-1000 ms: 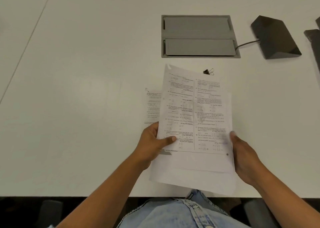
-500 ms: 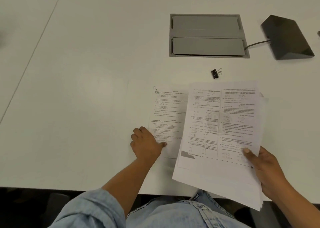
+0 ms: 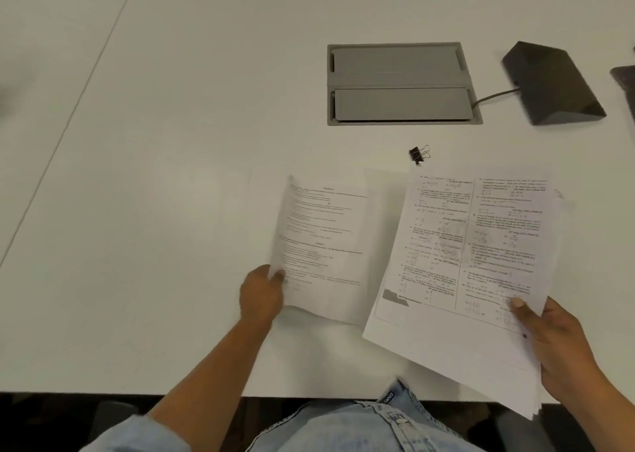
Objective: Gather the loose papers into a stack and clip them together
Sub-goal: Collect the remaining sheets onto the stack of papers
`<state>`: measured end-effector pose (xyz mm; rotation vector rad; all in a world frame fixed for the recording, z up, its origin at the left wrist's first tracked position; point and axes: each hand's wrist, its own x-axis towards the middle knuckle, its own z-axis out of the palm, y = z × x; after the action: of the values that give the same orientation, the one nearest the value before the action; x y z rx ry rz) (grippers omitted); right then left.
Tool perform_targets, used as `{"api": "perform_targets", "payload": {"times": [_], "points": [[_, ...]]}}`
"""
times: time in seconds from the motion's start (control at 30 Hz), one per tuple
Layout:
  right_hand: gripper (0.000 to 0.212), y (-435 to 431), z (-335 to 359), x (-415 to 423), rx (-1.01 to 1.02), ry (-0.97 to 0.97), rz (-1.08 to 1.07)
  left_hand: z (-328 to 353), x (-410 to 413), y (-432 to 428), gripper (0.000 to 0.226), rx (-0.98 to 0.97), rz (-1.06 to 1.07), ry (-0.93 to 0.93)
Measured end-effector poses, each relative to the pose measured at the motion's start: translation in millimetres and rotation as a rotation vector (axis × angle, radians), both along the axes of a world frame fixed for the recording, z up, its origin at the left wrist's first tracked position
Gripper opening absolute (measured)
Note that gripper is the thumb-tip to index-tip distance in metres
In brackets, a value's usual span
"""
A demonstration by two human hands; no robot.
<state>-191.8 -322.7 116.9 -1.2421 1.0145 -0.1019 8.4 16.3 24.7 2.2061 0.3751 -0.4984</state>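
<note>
White table [image 3: 171,211]: bears clip only.
Stack [image 3: 481,262]: right hand [image 3: 556,341] grips its near corner, thumb on top.
Sheet [image 3: 326,245]: left hand [image 3: 261,297] pinches its left edge, just left of stack.
Clip [image 3: 418,154]: beyond both, right hand nearer.

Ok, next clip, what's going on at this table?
A person at a white table is collecting printed papers. The right hand holds a stack of sheets by its lower corner, tilted above the table edge. The left hand pinches the left edge of a single sheet, which is curling up off the table. A black binder clip lies untouched just beyond the papers, so nothing is clipped yet.
</note>
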Motion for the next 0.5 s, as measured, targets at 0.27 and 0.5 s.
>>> {"api": "perform_targets", "payload": {"times": [0.27,0.5], "points": [[0.056,4,-2,-6,-0.022,0.034,0.004,91,-12,37,0.019,-0.408,0.242,-0.034],[0.061,38,-11,23,0.021,-0.015,0.094,124,-49,-12,0.015,-0.523,0.082,0.093]]}}
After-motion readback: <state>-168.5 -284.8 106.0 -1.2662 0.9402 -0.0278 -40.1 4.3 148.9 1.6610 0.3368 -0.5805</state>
